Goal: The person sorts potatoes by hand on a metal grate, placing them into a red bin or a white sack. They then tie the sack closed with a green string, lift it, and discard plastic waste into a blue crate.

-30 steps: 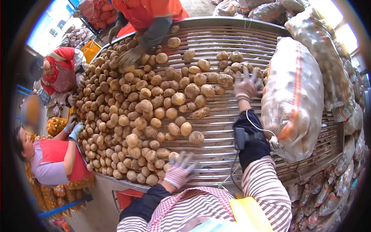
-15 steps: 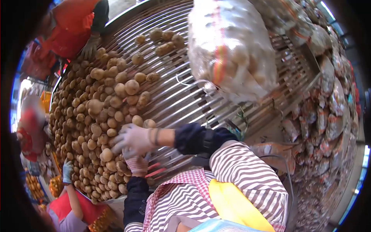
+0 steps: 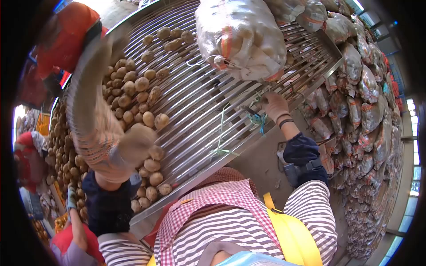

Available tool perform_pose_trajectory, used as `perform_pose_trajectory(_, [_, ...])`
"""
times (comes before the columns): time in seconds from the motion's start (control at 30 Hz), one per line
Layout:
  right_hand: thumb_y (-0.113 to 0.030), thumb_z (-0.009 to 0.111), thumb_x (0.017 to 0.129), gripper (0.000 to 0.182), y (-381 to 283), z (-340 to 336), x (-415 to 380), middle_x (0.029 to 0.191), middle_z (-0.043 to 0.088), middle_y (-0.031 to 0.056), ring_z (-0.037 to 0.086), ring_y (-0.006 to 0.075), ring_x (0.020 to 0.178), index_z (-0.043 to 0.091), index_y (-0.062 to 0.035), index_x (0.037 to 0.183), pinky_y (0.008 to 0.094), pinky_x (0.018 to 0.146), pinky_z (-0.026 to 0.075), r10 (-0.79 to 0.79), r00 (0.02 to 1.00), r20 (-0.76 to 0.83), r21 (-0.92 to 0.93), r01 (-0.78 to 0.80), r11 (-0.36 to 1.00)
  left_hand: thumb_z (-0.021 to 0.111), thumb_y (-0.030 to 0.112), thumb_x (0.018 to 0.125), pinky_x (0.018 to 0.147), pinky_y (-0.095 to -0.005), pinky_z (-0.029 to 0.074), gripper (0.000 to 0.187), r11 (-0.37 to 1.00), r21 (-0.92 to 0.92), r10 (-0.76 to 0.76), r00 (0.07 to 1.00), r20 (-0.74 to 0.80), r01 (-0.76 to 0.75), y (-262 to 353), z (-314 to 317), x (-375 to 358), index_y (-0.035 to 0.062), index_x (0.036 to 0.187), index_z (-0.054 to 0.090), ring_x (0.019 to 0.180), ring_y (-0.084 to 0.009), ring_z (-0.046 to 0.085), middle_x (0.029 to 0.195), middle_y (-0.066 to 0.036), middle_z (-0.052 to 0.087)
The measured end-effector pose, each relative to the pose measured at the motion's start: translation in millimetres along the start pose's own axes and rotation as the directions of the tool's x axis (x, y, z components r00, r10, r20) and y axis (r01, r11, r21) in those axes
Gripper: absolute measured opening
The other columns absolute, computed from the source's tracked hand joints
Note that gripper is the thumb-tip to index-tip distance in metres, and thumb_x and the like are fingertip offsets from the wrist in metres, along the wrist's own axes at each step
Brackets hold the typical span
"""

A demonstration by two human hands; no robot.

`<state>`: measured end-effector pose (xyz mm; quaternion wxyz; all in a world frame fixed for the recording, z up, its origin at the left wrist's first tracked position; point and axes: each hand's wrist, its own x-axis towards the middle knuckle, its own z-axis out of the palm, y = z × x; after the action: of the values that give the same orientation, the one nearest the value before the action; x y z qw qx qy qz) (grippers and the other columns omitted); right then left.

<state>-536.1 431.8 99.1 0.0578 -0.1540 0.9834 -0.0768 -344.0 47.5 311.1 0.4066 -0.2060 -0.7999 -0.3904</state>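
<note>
My right hand (image 3: 275, 107), in a pale glove, is closed at the near edge of the slatted metal table (image 3: 208, 102). Its fingertips are right among green strings (image 3: 257, 96) tied to the slats; what is inside the fingers is hidden. My left hand (image 3: 116, 158) is over the potatoes (image 3: 142, 84) on the left side, badly smeared by motion. A long, curved beige-grey thing (image 3: 84, 88), also blurred, stretches up from it towards the far side. I cannot tell what it is or how the fingers meet it.
A full, tied sack (image 3: 242, 37) lies on the slats at the back. Many filled bags (image 3: 364, 97) are piled on the right. A person in red (image 3: 66, 37) stands across the table, and another person's gloved hand (image 3: 71, 198) is at the left edge.
My hands were together over the potatoes and have parted. The right moved to the strings on the right; the left moved left, and the blurred long thing now appears above it.
</note>
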Motion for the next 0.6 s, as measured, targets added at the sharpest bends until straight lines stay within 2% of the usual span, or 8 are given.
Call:
perform_pose_trajectory(0.1, [-0.042, 0.083, 0.073, 0.036, -16.4, 25.6, -9.0, 0.095, 0.072, 0.0134, 0.068, 0.0344, 0.095, 0.074, -0.0108, 0.088, 0.048, 0.082, 0.054, 0.055, 0.995, 0.078, -0.123, -0.045, 0.991, 0.062, 0.058, 0.095, 0.122, -0.0515, 0.028, 0.082, 0.95, -0.081, 0.302, 0.953, 0.005, -0.301, 37.2, 8.3, 35.9, 0.0053, 0.154, 0.041, 0.144, -0.0354, 0.043, 0.15, -0.02, 0.049])
perform_pose_trajectory(0.17, [-0.041, 0.081, 0.075, 0.034, -17.8, 28.7, -5.5, 0.096, 0.072, 0.0138, 0.068, 0.0337, 0.097, 0.074, -0.0101, 0.088, 0.0482, 0.082, 0.054, 0.003, 0.999, 0.046, -0.148, 0.004, 0.989, 0.062, 0.058, 0.095, 0.122, -0.0516, 0.028, 0.081, 0.898, -0.12, 0.426, 0.905, -0.001, -0.423, 55.8, 13.0, 48.2, 0.0052, 0.154, 0.041, 0.144, -0.0354, 0.042, 0.15, -0.019, 0.049])
perform_pose_trajectory(0.23, [-0.043, 0.078, 0.081, 0.031, -18.1, 35.1, -8.2, 0.107, 0.073, 0.009, 0.067, 0.0321, 0.104, 0.075, -0.0173, 0.099, 0.0468, 0.087, 0.054, -0.069, 0.979, 0.192, -0.207, 0.109, 0.972, 0.062, 0.057, 0.095, 0.122, -0.0517, 0.028, 0.081, 0.858, -0.145, 0.497, 0.867, -0.005, -0.493, 70.5, 13.3, 55.2, 0.0052, 0.154, 0.041, 0.144, -0.0353, 0.042, 0.15, -0.019, 0.049])
perform_pose_trajectory(0.37, [-0.044, 0.077, 0.083, 0.034, -30.6, 26.4, -18.8, 0.113, 0.072, 0.0075, 0.066, 0.0313, 0.109, 0.074, -0.0173, 0.103, 0.047, 0.092, 0.053, -0.02, 0.988, 0.152, -0.194, 0.049, 0.98, 0.062, 0.057, 0.095, 0.122, -0.0519, 0.028, 0.081, 0.809, -0.157, 0.57, 0.821, -0.029, -0.567, 91.3, 3.8, 60.6, 0.0052, 0.154, 0.04, 0.144, -0.0352, 0.042, 0.15, -0.019, 0.05])
perform_pose_trajectory(0.43, [-0.045, 0.077, 0.083, 0.035, -42.7, 28.8, -25.0, 0.118, 0.07, 0.0064, 0.064, 0.029, 0.115, 0.073, -0.019, 0.106, 0.0464, 0.094, 0.051, 0.066, 0.983, 0.172, -0.275, -0.016, 0.961, 0.062, 0.056, 0.095, 0.122, -0.052, 0.028, 0.081, 0.802, -0.176, 0.575, 0.817, -0.028, -0.571, 95.4, -2.5, 57.5, 0.0052, 0.154, 0.04, 0.144, -0.0352, 0.042, 0.15, -0.019, 0.05])
perform_pose_trajectory(0.5, [-0.039, 0.074, 0.087, 0.025, -47.8, 31.6, -20.7, 0.118, 0.07, 0.0057, 0.064, 0.0274, 0.116, 0.073, -0.0224, 0.106, 0.0465, 0.093, 0.051, 0.037, 0.972, 0.232, -0.275, 0.029, 0.961, 0.062, 0.056, 0.095, 0.123, -0.0521, 0.028, 0.081, 0.791, -0.191, 0.581, 0.811, -0.063, -0.582, 92.2, -13.7, 56.2, 0.0051, 0.154, 0.04, 0.144, -0.0352, 0.042, 0.15, -0.019, 0.05])
perform_pose_trajectory(0.57, [-0.038, 0.071, 0.088, 0.024, -45.0, 34.6, -21.7, 0.111, 0.072, 0.0101, 0.068, 0.0336, 0.106, 0.072, -0.0196, 0.104, 0.0485, 0.088, 0.053, -0.144, 0.964, 0.224, -0.26, 0.201, 0.944, 0.063, 0.055, 0.095, 0.123, -0.0522, 0.028, 0.081, 0.776, -0.206, 0.587, 0.802, -0.111, -0.596, 90.5, -25.3, 56.6, 0.0051, 0.154, 0.039, 0.144, -0.0351, 0.042, 0.15, -0.019, 0.05])
perform_pose_trajectory(0.6, [-0.038, 0.071, 0.088, 0.024, -43.6, 34.7, -23.8, 0.111, 0.072, 0.0101, 0.068, 0.0336, 0.106, 0.072, -0.0196, 0.104, 0.0485, 0.088, 0.053, -0.121, 0.964, 0.235, -0.265, 0.184, 0.947, 0.063, 0.055, 0.095, 0.123, -0.0523, 0.027, 0.081, 0.77, -0.228, 0.584, 0.802, -0.124, -0.596, 88.3, -25.4, 56.7, 0.0051, 0.154, 0.039, 0.144, -0.0351, 0.042, 0.15, -0.019, 0.05])
